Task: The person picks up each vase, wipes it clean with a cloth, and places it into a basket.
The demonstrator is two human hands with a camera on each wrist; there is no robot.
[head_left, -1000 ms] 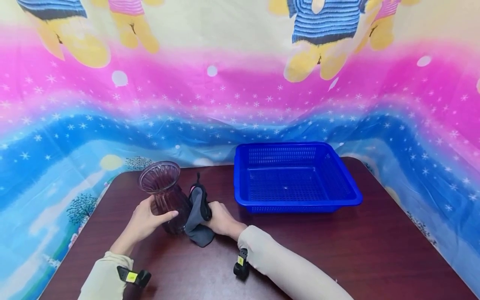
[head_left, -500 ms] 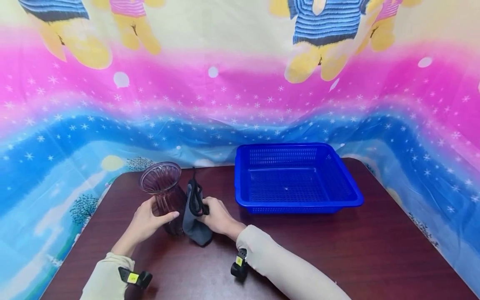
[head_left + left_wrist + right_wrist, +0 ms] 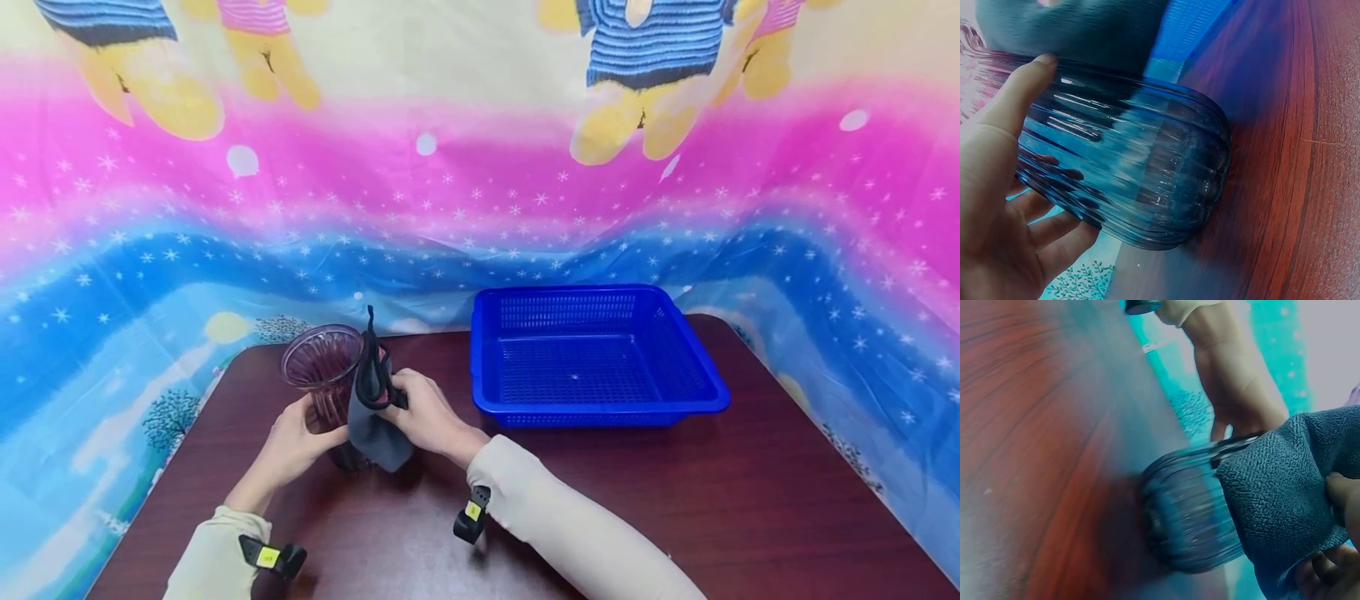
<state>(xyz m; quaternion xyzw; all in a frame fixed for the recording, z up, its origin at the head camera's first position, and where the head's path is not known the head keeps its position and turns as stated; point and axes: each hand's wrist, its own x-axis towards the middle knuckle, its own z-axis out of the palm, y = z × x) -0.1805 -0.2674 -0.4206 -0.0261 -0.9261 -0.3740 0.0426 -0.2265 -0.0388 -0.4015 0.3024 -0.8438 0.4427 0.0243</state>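
A ribbed, purple-tinted glass vase (image 3: 327,367) with a flared rim stands at the left of the table. My left hand (image 3: 288,446) grips it from the left, thumb across the front and fingers round the far side, as the left wrist view shows through the glass (image 3: 1141,162). My right hand (image 3: 431,417) holds a bunched dark grey cloth (image 3: 378,437) with black edging against the vase's right side. In the right wrist view the cloth (image 3: 1285,487) covers the upper part of the vase, while its ribbed base (image 3: 1191,519) shows below.
A blue plastic basket (image 3: 600,407) with mesh walls stands to the right on the dark red-brown table (image 3: 637,500). Behind the table hangs a patterned backdrop cloth (image 3: 420,200). A small black camera (image 3: 471,518) is strapped at the right wrist, another (image 3: 273,557) at the left.
My right hand has moved the cloth left and up, so it now overlaps the vase's right side and the left thumb's tip. My left hand and the vase have stayed nearly still.
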